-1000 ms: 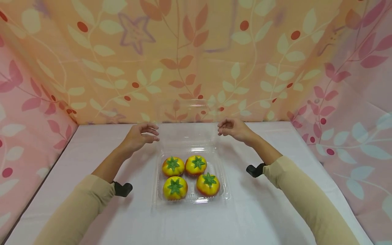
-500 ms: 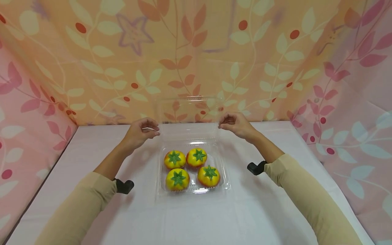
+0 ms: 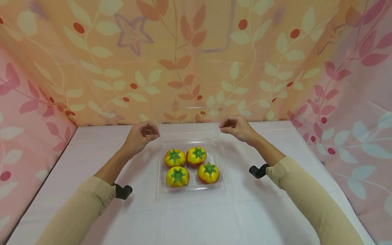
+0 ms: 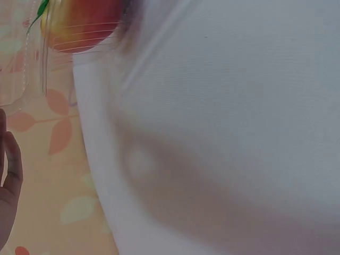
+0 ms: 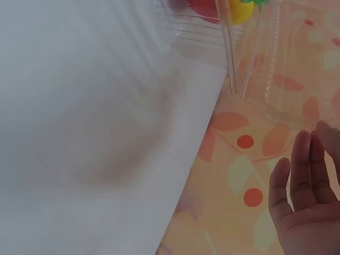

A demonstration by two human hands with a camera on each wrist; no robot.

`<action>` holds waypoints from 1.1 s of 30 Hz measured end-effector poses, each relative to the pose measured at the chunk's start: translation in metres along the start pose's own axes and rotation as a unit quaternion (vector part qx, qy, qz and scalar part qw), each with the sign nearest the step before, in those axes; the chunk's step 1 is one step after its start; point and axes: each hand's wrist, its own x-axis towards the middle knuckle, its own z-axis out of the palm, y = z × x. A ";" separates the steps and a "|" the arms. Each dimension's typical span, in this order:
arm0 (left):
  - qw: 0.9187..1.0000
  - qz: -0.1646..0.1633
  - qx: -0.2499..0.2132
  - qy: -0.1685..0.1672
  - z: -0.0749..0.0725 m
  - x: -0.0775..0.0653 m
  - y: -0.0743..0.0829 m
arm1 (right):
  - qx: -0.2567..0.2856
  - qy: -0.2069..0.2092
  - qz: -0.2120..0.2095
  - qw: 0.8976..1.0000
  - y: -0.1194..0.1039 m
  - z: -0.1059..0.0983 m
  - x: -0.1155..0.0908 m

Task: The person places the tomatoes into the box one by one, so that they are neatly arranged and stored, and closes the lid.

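A clear plastic clamshell container (image 3: pixel 196 186) rests on the white-covered table, its transparent lid (image 3: pixel 190 132) raised at the back. In the base sit several yellow-red toy fruits (image 3: pixel 177 177), each topped by a green star-shaped calyx. My left hand (image 3: pixel 138 137) pinches the lid at its left edge. At the opposite edge, my right hand (image 3: pixel 239 129) pinches the lid with thumb and forefinger. In the right wrist view that hand (image 5: pixel 308 196) has its fingertips at a lid corner. Only part of the left hand (image 4: pixel 8 170) shows in the left wrist view.
White cloth covers the table (image 3: pixel 196 217). Behind it hangs an orange leaf-patterned curtain (image 3: pixel 196 68), and pink patterned curtains (image 3: pixel 352 119) flank both sides. A black wrist mount (image 3: pixel 258 170) sticks out below each forearm.
The container with its fruits has shifted slightly away, toward the back. Both hands stay at the lid's edges, rising slightly, then the left dips again. The lid's tilt has changed.
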 end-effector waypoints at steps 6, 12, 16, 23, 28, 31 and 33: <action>0.999 0.045 -0.007 -0.002 0.001 -0.004 -0.002 | -0.015 -0.012 0.010 1.000 0.000 0.000 -0.007; 0.999 0.048 -0.011 -0.013 0.001 -0.010 -0.004 | -0.014 -0.032 0.010 0.999 -0.001 -0.001 -0.015; 0.999 0.036 0.003 -0.015 0.000 -0.015 -0.004 | -0.008 -0.047 -0.002 0.999 -0.003 -0.001 -0.020; 0.999 0.014 0.029 -0.025 -0.002 -0.028 -0.003 | -0.025 -0.075 0.026 0.997 0.000 -0.001 -0.030; 0.998 -0.001 0.059 -0.036 -0.004 -0.036 -0.002 | -0.047 -0.081 0.036 0.995 0.002 -0.001 -0.037; 0.997 -0.014 0.066 -0.043 -0.004 -0.040 -0.001 | -0.046 -0.084 0.039 0.995 0.001 -0.001 -0.041; 0.996 -0.024 0.065 -0.048 -0.004 -0.042 0.000 | -0.043 -0.085 0.044 0.995 -0.001 -0.002 -0.043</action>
